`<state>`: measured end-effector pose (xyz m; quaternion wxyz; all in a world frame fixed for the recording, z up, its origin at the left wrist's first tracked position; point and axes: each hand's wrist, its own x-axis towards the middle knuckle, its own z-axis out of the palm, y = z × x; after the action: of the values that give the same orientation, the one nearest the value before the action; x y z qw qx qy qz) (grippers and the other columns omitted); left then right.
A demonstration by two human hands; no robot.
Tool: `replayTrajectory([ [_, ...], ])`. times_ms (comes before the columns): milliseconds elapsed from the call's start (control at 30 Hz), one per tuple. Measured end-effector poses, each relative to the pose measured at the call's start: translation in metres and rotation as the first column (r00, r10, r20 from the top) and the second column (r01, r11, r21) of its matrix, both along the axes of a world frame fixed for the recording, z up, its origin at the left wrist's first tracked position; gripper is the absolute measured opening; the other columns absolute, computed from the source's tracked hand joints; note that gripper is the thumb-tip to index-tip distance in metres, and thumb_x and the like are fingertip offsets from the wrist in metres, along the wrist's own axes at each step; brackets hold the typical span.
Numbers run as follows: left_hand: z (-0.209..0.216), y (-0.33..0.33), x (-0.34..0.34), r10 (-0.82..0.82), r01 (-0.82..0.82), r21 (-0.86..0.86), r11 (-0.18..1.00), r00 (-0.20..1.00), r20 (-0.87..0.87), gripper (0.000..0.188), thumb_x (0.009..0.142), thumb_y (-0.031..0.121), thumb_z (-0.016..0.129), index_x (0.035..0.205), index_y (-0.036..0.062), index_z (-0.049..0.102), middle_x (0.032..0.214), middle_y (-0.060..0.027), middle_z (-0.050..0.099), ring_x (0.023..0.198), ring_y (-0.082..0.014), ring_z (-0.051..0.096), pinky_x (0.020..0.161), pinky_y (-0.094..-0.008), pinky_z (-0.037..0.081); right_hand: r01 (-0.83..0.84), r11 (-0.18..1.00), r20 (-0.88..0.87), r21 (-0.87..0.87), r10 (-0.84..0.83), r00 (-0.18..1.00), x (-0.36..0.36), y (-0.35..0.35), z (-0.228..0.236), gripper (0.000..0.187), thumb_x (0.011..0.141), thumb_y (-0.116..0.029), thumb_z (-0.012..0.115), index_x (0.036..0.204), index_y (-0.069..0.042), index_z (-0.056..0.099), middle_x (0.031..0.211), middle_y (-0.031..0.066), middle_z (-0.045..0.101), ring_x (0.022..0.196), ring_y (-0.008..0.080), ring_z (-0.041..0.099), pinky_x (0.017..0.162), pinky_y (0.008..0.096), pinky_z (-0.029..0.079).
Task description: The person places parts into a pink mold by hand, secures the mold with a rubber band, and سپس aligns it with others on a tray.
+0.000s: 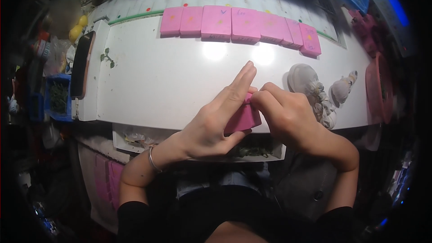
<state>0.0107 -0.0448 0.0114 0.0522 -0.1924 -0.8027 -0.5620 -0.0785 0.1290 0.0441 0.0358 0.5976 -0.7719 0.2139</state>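
Observation:
Over the near edge of the white table, my left hand (pixel 215 117) holds a pink box-shaped packet (pixel 245 120), thumb at its lower side and fingers stretched along its far side. My right hand (pixel 284 112) is closed, its fingertips pinching at the upper right edge of the same packet. Whether they grip a flap or something small there is hidden by the fingers. To the right of my right hand lies a knotted whitish cloth bundle (pixel 303 78), and a smaller cloth bundle (pixel 344 87) sits beyond it.
A row of pink packets (pixel 216 23) stands along the table's far side. A dark phone-like slab (pixel 83 65) leans at the left edge, near a green sprig (pixel 107 57). An open drawer (pixel 202 159) with leaves lies below my hands. A pink basin (pixel 379 87) stands right.

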Motion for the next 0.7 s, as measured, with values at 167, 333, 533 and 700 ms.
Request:
replayTrajectory([
  [167, -0.003, -0.003, 0.004, 0.032, -0.032, 0.011, 0.999, 0.999, -0.019, 0.093, 0.067, -0.008, 0.063, 0.146, -0.0025, 0.015, 0.147, -0.0292, 0.023, 0.13, -0.0396, 0.039, 0.102, -0.0374, 0.041, -0.009, 0.999, -0.014, 0.049, 0.009, 1.0, 0.001, -0.003, -0.003, 0.019, 0.07, -0.006, 0.061, 0.084, 0.001, 0.05, 0.076, 0.0103, 0.051, 0.06, 0.0241, 0.058, 0.05, 0.0334, 0.047],
  [333, -0.007, -0.005, 0.008, 0.062, -0.062, 0.002, 0.998, 0.994, -0.088, 0.092, 0.067, -0.007, 0.063, 0.146, -0.0033, 0.017, 0.147, -0.0285, 0.024, 0.131, -0.0393, 0.038, 0.102, -0.0379, 0.041, 0.025, 0.998, 0.109, -0.061, -0.018, 0.994, 0.0, -0.007, -0.013, 0.021, 0.069, -0.006, 0.064, 0.086, -0.003, 0.051, 0.077, 0.0097, 0.052, 0.062, 0.0264, 0.058, 0.05, 0.0357, 0.047],
  [533, -0.016, -0.006, 0.017, 0.156, -0.143, 0.121, 0.982, 0.982, -0.104, 0.093, 0.065, -0.003, 0.069, 0.144, -0.0078, 0.019, 0.146, -0.0259, 0.029, 0.118, -0.0303, 0.053, 0.096, -0.0351, 0.045, 0.12, 0.992, 0.677, -0.032, -0.067, 0.733, 0.0, -0.013, -0.007, 0.018, 0.073, 0.001, 0.063, 0.086, -0.004, 0.052, 0.082, 0.0079, 0.055, 0.062, 0.0177, 0.059, 0.049, 0.0285, 0.045],
  [700, -0.018, -0.016, 0.027, 0.191, -0.189, 0.034, 0.981, 0.979, -0.07, 0.085, 0.067, 0.0, 0.07, 0.142, -0.0007, 0.031, 0.134, -0.0222, 0.043, 0.114, -0.033, 0.055, 0.096, -0.0357, 0.045, 0.111, 0.987, 0.761, -0.116, 0.016, 0.648, -0.008, -0.02, -0.007, 0.015, 0.075, 0.001, 0.062, 0.088, -0.002, 0.054, 0.085, 0.0045, 0.054, 0.065, 0.0095, 0.058, 0.049, 0.0219, 0.042],
])
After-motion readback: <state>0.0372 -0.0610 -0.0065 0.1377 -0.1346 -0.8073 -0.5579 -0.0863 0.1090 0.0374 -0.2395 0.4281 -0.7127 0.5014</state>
